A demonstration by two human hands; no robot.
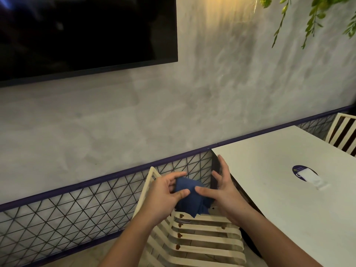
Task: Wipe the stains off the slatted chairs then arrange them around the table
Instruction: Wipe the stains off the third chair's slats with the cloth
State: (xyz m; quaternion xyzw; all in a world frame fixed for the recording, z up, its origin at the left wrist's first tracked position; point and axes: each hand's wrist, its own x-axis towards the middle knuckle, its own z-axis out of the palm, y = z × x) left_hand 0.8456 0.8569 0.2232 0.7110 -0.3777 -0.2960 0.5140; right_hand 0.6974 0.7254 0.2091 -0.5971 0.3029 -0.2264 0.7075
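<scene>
A cream slatted chair (202, 237) stands below me, its seat slats dotted with small brown marks. Above its seat my left hand (165, 195) grips a dark blue cloth (189, 199) between thumb and fingers. My right hand (223, 191) touches the cloth's right side with its thumb, its fingers spread and mostly straight. The white table (279, 170) lies directly to the right of the chair. A second slatted chair (342, 133) shows at the table's far right end.
A grey wall with a black wire-mesh panel (77, 209) and a purple rail runs behind the chair. A dark screen (77, 31) hangs at upper left. Green leaves (317, 16) hang at upper right. A small holder on a purple sticker (310, 176) sits on the table.
</scene>
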